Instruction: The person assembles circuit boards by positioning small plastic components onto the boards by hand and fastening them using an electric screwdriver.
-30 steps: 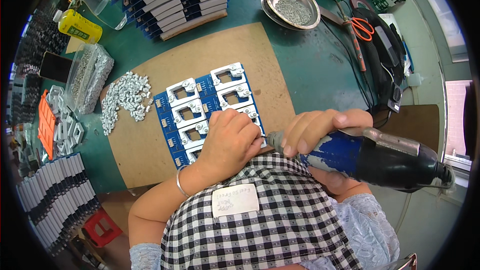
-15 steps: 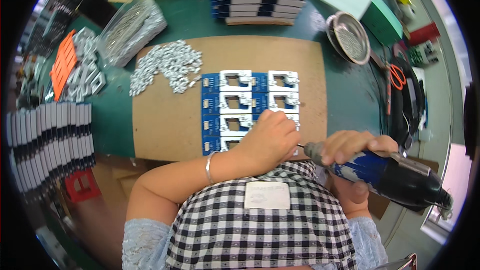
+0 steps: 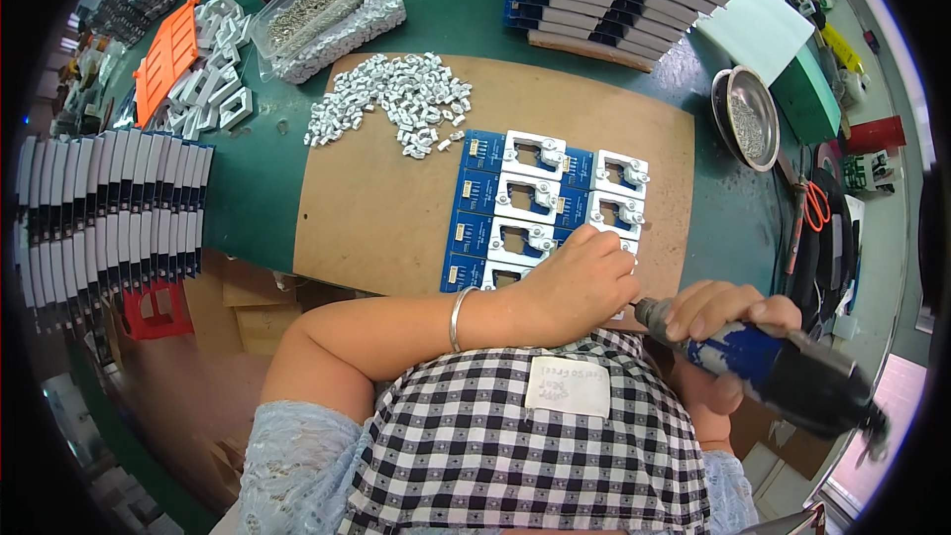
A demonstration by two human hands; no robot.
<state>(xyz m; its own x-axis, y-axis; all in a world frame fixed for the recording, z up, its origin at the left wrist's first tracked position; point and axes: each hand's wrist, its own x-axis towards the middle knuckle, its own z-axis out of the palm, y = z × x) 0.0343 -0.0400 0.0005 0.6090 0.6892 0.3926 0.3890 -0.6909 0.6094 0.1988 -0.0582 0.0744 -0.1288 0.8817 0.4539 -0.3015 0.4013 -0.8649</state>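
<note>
My right hand (image 3: 721,322) is wrapped around a blue and black electric screwdriver (image 3: 738,352). The tool lies nearly level, its bit pointing left toward the fingertips of my left hand (image 3: 586,280). That left hand is closed over the lower right of a blue circuit board panel (image 3: 476,186); whatever its fingers pinch is hidden. White plastic frames (image 3: 528,198) with square openings sit on the panel in two columns, small screw-like dots showing on them. The hand covers some of the lower right frames.
The panel rests on a brown board (image 3: 396,208) on a green table (image 3: 248,188). Small white parts (image 3: 396,99) are heaped at its far left, near a clear tub of screws (image 3: 327,10). Stacked boards stand left (image 3: 119,208) and behind (image 3: 604,0). Metal bowls (image 3: 750,119) sit right.
The whole view has shifted and tilted, so the table things appear farther right. Both hands keep much the same posture, the screwdriver bit still beside my left fingertips.
</note>
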